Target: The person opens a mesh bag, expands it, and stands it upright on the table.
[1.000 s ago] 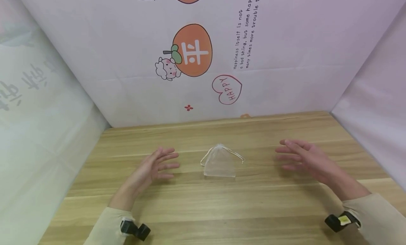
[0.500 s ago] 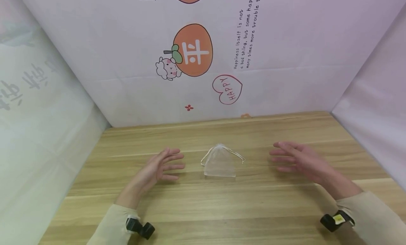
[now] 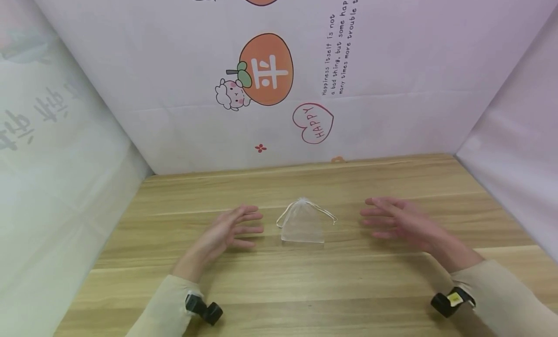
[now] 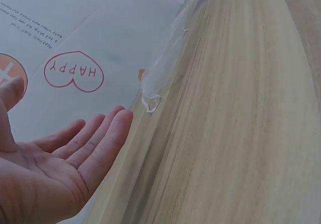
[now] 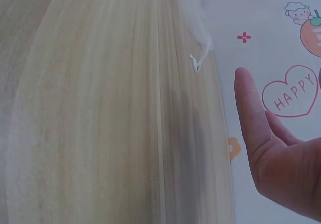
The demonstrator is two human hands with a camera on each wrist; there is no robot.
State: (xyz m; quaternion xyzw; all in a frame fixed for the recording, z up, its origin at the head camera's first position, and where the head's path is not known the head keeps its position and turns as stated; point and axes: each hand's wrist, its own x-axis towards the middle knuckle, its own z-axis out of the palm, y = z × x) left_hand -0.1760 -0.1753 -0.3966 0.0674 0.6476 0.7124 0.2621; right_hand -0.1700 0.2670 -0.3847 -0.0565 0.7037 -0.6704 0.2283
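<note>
A small sheer white drawstring bag [image 3: 302, 224] lies flat on the wooden table, its gathered top toward the back wall and its cords spread to both sides. To its left my left hand [image 3: 226, 233] hovers with fingers spread, palm facing the bag, touching nothing. On the other side my right hand [image 3: 403, 222] is held the same way, farther from the bag. The left wrist view shows the bag [image 4: 163, 68] beyond the fingertips of my left hand [image 4: 65, 169]. In the right wrist view the bag [image 5: 194, 15] is past my right hand [image 5: 278, 153].
The wood-grain table [image 3: 305, 288] meets a white printed back sheet [image 3: 392, 85] along its far edge. White sheets also hang at the left [image 3: 65, 158] and right [image 3: 519, 124]. A small black device is strapped at each wrist.
Both hands have moved inward toward the bag, the left one rightward and the right one leftward. The bag has stayed in place.
</note>
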